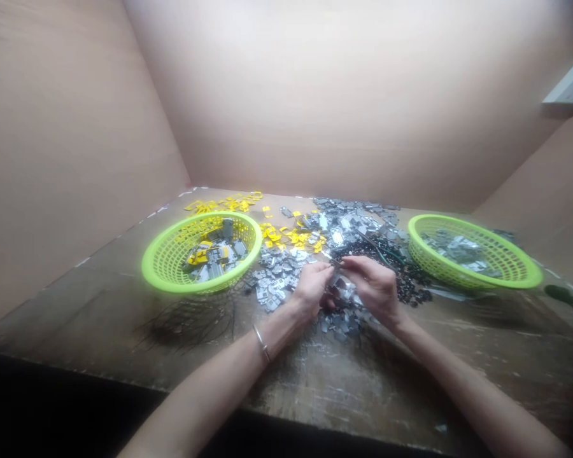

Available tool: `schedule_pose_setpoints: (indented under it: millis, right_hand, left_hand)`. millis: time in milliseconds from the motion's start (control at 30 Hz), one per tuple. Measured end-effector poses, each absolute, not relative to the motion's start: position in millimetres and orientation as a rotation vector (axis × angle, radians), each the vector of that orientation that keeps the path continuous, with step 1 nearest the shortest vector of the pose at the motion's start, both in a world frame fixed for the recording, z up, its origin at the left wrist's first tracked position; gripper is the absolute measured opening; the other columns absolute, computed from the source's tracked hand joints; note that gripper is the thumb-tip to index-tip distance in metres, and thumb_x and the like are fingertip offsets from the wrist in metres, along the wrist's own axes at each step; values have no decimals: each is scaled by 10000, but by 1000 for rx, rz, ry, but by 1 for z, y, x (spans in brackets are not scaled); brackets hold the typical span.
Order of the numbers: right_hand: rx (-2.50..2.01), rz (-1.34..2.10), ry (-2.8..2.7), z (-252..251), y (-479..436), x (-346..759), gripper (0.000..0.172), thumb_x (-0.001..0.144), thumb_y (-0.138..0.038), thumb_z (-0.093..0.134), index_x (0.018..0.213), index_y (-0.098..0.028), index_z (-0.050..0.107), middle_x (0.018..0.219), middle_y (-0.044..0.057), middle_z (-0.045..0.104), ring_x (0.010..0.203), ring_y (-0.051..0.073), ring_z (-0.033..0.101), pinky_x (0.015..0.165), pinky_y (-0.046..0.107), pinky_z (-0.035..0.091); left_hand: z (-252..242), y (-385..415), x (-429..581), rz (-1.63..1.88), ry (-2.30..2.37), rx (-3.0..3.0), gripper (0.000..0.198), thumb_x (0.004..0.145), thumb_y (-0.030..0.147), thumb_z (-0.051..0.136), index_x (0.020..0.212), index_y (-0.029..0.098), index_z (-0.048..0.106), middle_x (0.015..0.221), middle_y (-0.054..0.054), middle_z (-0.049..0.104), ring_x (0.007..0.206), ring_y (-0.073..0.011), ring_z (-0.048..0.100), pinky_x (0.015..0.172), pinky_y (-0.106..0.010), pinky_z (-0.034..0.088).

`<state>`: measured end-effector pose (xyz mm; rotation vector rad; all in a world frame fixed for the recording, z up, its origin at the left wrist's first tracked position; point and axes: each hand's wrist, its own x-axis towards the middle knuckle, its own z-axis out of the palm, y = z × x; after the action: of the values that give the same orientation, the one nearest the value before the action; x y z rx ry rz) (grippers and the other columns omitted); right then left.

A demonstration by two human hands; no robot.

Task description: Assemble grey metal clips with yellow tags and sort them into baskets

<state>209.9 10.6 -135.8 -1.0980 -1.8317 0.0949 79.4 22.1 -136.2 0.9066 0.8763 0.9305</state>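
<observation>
Head view: on the wooden table [286,388], beside a lime-green basket [172,232], the left hand [312,289] and right hand [370,286] pinch a small dark piece [335,270] above grey parts [344,305]. A fumble could drop it among them, short of the right-hand basket [530,277].

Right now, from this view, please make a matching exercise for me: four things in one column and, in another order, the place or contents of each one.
Things:
1. Left green basket
2. Right green basket
3. Metal bangle
4. Small black pieces

Places or contents:
A. On the left wrist
B. Grey pieces only
C. Grey and yellow pieces
D. On the table beside the right hand

Pairs: 1-C, 2-B, 3-A, 4-D
</observation>
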Motion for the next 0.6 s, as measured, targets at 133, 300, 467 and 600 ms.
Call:
schedule_pose_setpoints:
  millis: [133, 300, 467, 600]
  right_hand:
    - [-1081, 187, -1869, -127, 13, 216, 138, 702, -143, 495, 787, -177, 599, 756, 36, 614, 687, 134, 559, 642, 254, 456]
    - [-1076, 315, -1936, -120, 9, 214, 153, 716, -178, 481, 812, -181, 600, 779, 40, 614, 704, 137, 561, 650, 256, 452]
    - [-1355, 687, -1704, -109, 6, 209, 329, 674, -300, 530, 967, -149, 537, 836, 69, 604, 659, 150, 572, 595, 285, 472]
    - [-1327, 1177, -1550, -110, 5, 204, 256, 635, -295, 556, 808, -111, 592, 703, 51, 615, 531, 129, 558, 514, 271, 471]
  left_hand:
    - [-135, 23, 76, 940, 859, 1074, 213, 575, 191, 570, 764, 96, 543, 594, -19, 537, 412, -50, 453, 332, -139, 314]
    - [-142, 25, 75, 898, 813, 1131, 210, 556, 88, 557, 766, 88, 552, 503, 14, 495, 322, -21, 373, 299, -140, 285]
    - [-146, 32, 73, 1092, 895, 792, 163, 581, 118, 577, 724, 104, 500, 530, 18, 474, 397, -61, 455, 378, -223, 427]
    - [-141, 34, 71, 1168, 841, 714, 171, 584, 92, 570, 723, 107, 472, 580, 6, 496, 431, -64, 478, 461, -271, 474]
